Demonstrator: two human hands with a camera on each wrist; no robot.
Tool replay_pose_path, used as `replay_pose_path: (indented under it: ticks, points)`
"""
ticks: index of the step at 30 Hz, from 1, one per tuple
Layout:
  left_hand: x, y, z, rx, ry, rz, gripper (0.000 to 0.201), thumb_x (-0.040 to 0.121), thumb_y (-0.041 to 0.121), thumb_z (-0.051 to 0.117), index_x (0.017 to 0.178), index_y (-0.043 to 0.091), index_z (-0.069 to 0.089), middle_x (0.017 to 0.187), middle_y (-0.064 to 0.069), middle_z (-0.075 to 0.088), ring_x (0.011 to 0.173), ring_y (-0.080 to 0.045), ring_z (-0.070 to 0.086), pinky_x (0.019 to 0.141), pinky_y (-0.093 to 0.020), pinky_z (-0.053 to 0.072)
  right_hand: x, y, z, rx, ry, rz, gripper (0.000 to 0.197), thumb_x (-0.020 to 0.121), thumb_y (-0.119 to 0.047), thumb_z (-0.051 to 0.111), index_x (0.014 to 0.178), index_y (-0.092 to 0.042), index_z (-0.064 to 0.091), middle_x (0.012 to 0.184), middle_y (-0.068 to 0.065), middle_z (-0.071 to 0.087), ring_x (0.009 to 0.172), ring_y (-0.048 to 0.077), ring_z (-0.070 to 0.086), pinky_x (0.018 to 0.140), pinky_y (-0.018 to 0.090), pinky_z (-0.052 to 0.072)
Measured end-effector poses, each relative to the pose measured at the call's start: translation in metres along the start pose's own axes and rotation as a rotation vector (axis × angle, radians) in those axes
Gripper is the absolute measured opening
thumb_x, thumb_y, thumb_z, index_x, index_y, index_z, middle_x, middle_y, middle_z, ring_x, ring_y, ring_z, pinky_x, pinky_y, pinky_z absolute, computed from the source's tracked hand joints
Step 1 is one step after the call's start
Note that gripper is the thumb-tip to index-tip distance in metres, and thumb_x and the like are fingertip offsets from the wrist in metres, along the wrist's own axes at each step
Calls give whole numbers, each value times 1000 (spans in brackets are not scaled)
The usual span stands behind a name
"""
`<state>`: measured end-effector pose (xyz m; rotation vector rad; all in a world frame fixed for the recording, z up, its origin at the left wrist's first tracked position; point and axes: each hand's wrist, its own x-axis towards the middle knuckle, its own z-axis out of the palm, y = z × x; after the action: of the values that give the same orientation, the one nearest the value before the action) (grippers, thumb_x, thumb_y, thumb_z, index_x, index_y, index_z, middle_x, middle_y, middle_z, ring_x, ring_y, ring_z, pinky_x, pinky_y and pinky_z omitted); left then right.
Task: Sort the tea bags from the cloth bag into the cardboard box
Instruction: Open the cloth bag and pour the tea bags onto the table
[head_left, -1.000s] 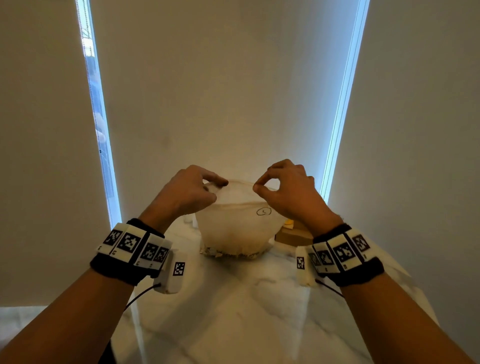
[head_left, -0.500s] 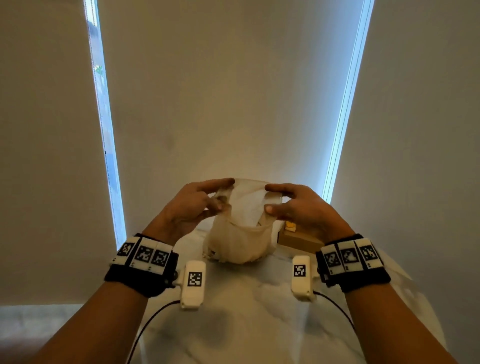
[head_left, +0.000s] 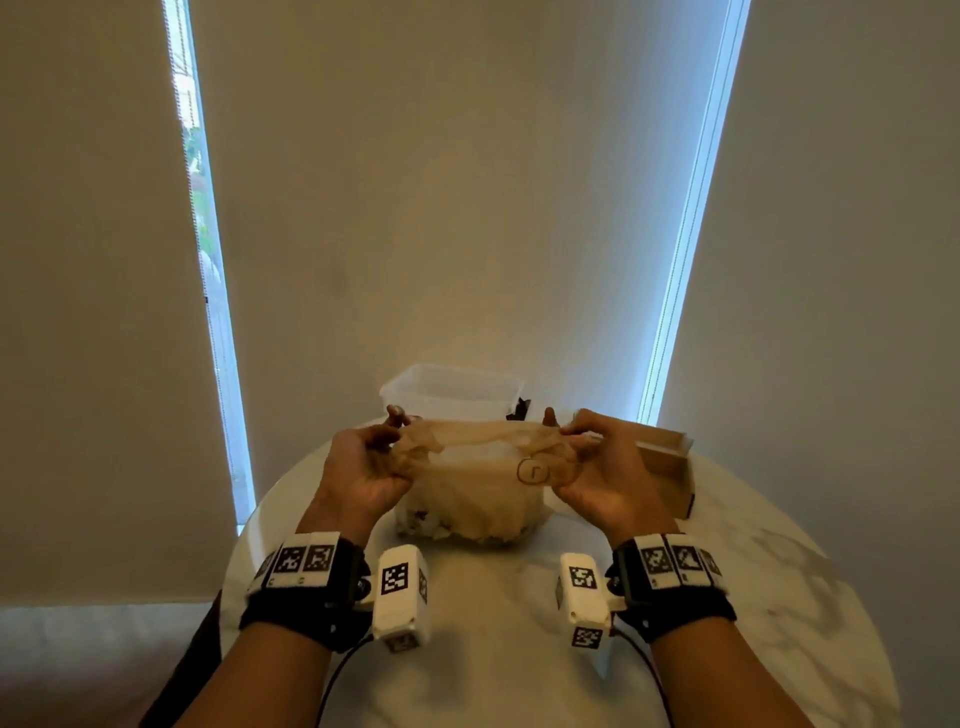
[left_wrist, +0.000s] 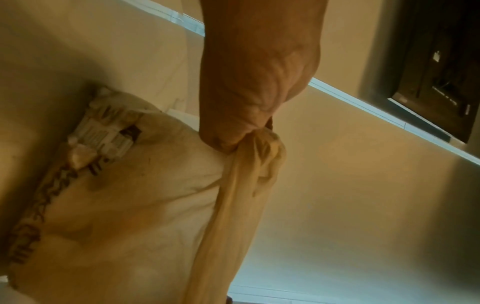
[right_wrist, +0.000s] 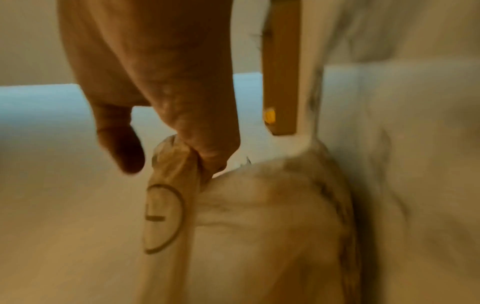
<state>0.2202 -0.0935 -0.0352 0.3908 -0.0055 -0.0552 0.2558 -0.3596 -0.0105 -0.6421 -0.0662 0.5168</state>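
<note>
- Head view: the left hand (head_left: 363, 467) and right hand (head_left: 602, 467), both pinching the cloth bag's (head_left: 467, 493) rim, have stretched its mouth wider than half a second ago.
- Bag sits on the counter (head_left: 493, 597); cardboard box (head_left: 670, 467) just right of it, so picking tea bags probably comes next.

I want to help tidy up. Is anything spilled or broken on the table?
Nothing looks spilled or broken. The left hand and right hand each grip one side of the thin beige cloth bag, stretching its mouth. It sits on the round white marble table, beside the open brown cardboard box. A clear plastic tub stands behind.
</note>
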Motion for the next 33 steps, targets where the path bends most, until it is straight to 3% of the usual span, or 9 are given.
replay_pose_path:
  ticks: [2, 4, 9, 14, 19, 23, 27, 30, 33]
  points:
    - [-4, -1, 7, 78, -16, 5, 38, 52, -4, 88, 85, 7, 70, 86, -8, 65, 75, -19, 64, 67, -26, 52, 4, 3, 3, -393, 77, -102, 40, 85, 10, 69, 123, -4, 64, 102, 19, 76, 85, 26, 69, 93, 38, 54]
    - [-9, 0, 20, 330, 34, 55, 16, 79, 14, 77, 92, 9, 69, 89, -6, 62, 72, -20, 60, 61, -30, 49, 4, 4, 9, -779, 200, -199, 53, 86, 9, 74, 133, -12, 60, 116, 21, 70, 96, 30, 68, 98, 47, 59]
    - [-22, -2, 37, 1488, 132, 234, 54, 86, 38, 85, 133, 26, 61, 124, 4, 58, 111, -20, 61, 75, -28, 53, 7, 7, 13, -1211, 372, -477, 34, 94, -13, 73, 115, -36, 60, 118, 1, 58, 98, 20, 67, 80, 39, 65]
    - [-12, -2, 28, 1826, 418, 481, 39, 98, 43, 71, 121, 14, 64, 118, -6, 66, 109, -28, 64, 93, -43, 56, 5, 3, 11, -1420, 433, -664, 16, 92, -33, 83, 103, -32, 71, 97, -3, 70, 87, 11, 69, 68, 25, 56]
    - [3, -15, 3, 1267, 406, 451, 23, 99, 36, 72, 101, 14, 69, 104, -12, 71, 102, -35, 68, 86, -52, 62, 7, 4, 4, -1129, 342, -414, 22, 89, -19, 85, 108, -11, 80, 89, 7, 81, 78, 15, 79, 65, 26, 63]
    - [16, -29, 3, 633, 339, 70, 38, 101, 33, 68, 125, 4, 68, 121, -21, 74, 111, -36, 70, 73, -46, 62, 10, 10, -1, -723, 297, -70, 17, 96, -1, 72, 112, 3, 75, 109, 20, 80, 95, 27, 77, 77, 37, 67]
    - [18, -30, 3, 566, 266, -96, 30, 106, 24, 60, 91, 4, 77, 80, -13, 78, 69, -23, 77, 55, -34, 62, 15, 12, -22, -457, 284, 108, 21, 96, -3, 60, 104, -4, 79, 107, 18, 78, 101, 34, 72, 84, 41, 62]
    - [16, -23, 3, 608, 207, -112, 20, 96, 22, 63, 91, 8, 76, 83, -10, 76, 70, -26, 74, 67, -34, 62, 17, 16, -31, -409, 234, 125, 25, 86, -15, 62, 102, -10, 80, 103, 14, 76, 106, 32, 67, 97, 41, 52]
    - [19, -18, 3, 580, 176, -101, 12, 84, 25, 71, 85, 13, 72, 89, -7, 69, 75, -25, 66, 77, -35, 54, 20, 17, -38, -262, 183, 137, 34, 85, -25, 58, 106, -9, 79, 123, 17, 74, 127, 36, 62, 118, 47, 41]
